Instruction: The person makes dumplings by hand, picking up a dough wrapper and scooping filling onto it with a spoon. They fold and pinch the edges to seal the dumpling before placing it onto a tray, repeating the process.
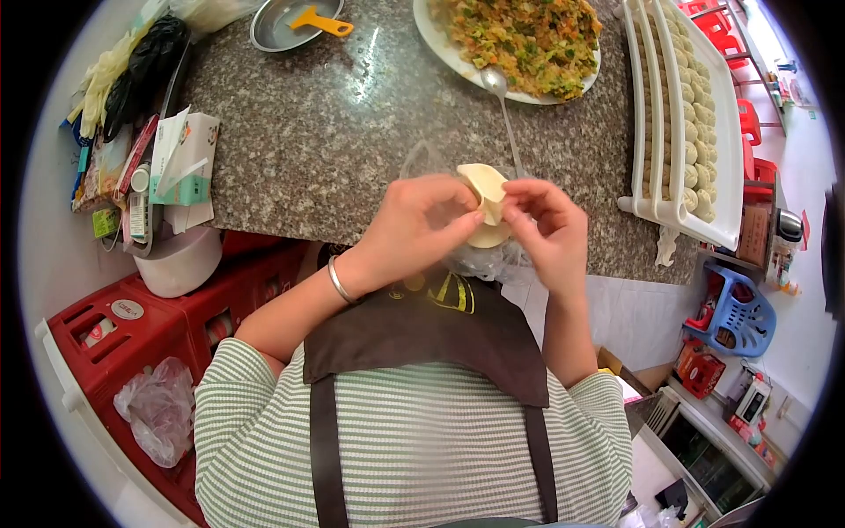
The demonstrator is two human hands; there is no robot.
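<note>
A pale dumpling wrapper (486,182), partly folded, is held up at the counter's front edge. My left hand (422,220) pinches one side of it between thumb and fingers. On the other side, the fingertips of my right hand (547,227) press its edge. Whether filling lies inside the fold cannot be seen. Just below the fingers another round wrapper (489,236) shows, with a clear plastic bag (480,262) around it. Beyond my hands a metal spoon (495,83) rests with its bowl on the rim of a white plate (433,40) heaped with chopped filling (528,44).
Stacked white trays (723,167) of dumplings stand at the counter's right end. At the back left is a metal bowl (268,31) with a yellow scraper (321,21). A tissue box (187,154) sits at the left edge, above red crates (132,326). A blue stool (735,308) stands right.
</note>
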